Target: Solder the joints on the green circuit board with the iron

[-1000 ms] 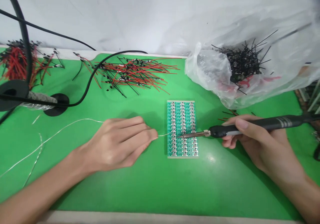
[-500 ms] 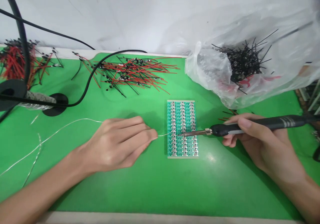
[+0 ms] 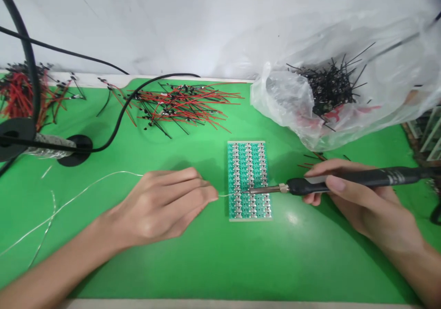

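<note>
A green circuit board panel (image 3: 243, 180) with three columns of small silvery parts lies flat on the green mat. My left hand (image 3: 172, 203), left of the board, is closed in a pinch on thin solder wire (image 3: 224, 195), whose end reaches over the board's left column. In my right hand (image 3: 365, 198) is a black-handled soldering iron (image 3: 306, 185), gripped like a pen. Its metal tip lies over the board between the left and middle columns, close to the wire's end. Whether tip and wire touch, I cannot tell.
The solder spool (image 3: 51, 145) lies at the left, with a black cable (image 3: 117, 125) looping across it. Red and black wire leads (image 3: 186, 104) lie behind the board, with another heap (image 3: 20, 90) at far left. A plastic bag (image 3: 282, 100) holding black leads stands at back right.
The iron's tip has shifted slightly left on the board, toward the solder wire's end. The whole view has moved a little. Both hands keep their grips.
</note>
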### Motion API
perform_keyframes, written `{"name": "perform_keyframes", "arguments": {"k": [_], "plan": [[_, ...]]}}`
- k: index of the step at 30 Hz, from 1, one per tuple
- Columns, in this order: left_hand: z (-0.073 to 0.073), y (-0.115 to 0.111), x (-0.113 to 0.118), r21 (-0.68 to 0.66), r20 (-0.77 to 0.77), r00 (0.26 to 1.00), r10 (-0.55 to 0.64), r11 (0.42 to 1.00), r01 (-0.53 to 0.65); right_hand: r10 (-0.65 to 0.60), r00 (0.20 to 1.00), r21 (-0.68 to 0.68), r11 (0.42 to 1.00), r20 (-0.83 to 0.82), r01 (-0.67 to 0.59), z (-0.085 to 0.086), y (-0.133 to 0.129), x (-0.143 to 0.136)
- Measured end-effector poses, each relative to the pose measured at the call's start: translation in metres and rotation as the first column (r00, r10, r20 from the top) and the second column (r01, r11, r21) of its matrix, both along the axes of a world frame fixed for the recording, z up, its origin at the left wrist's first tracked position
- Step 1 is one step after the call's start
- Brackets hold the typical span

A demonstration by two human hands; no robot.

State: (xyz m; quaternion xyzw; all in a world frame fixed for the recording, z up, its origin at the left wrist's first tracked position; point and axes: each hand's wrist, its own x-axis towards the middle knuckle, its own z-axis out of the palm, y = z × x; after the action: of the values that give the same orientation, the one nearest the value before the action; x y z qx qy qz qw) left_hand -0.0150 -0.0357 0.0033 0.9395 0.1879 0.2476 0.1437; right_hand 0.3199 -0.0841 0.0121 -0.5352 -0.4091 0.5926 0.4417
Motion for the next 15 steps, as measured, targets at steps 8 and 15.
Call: {"name": "perform_keyframes", "arguments": {"k": [8, 15], "plan": [[0.0012, -0.0010, 0.0036, 0.057, -0.017, 0.999, -0.028, 0.998, 0.029, 0.072, 0.995, 0.040, 0.996, 0.063, -0.074, -0.0013, -0.0005, 0.0050], [0.0014, -0.0010, 0.0016, 0.083, -0.037, 0.999, -0.036, 0.996, 0.039, 0.042, 0.995, 0.019, 0.999, 0.094, -0.044, -0.0020, -0.0017, 0.0041]]}}
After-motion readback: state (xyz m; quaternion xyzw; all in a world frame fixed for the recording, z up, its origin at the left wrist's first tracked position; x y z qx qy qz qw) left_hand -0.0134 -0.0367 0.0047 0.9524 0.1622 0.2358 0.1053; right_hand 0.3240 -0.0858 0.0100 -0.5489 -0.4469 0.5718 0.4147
